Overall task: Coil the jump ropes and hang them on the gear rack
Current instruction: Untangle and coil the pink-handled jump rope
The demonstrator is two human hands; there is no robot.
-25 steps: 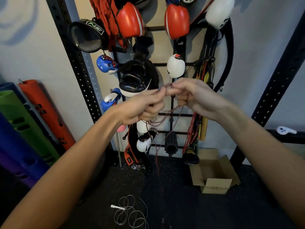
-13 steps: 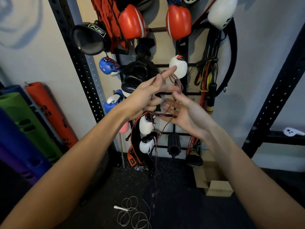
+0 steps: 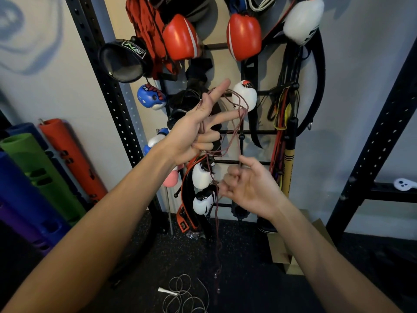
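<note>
Thin maroon jump rope [image 3: 217,222] loops over two spread fingers of the left hand [image 3: 191,134], whose lower fingers curl round the strands, in front of the black wire gear rack [image 3: 268,132]; one strand runs straight down to the right hand [image 3: 250,188] just below, which pinches it.

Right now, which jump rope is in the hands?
The dark red rope, draped over the left hand, a strand in the right hand; the grey rope lies on the floor.

Black mitt [image 3: 123,62]: you can read a white-and-green logo on its cuff, roughly "NS".
Yellow stick [image 3: 288,168]: you'll see dark print, too small to read.
</note>
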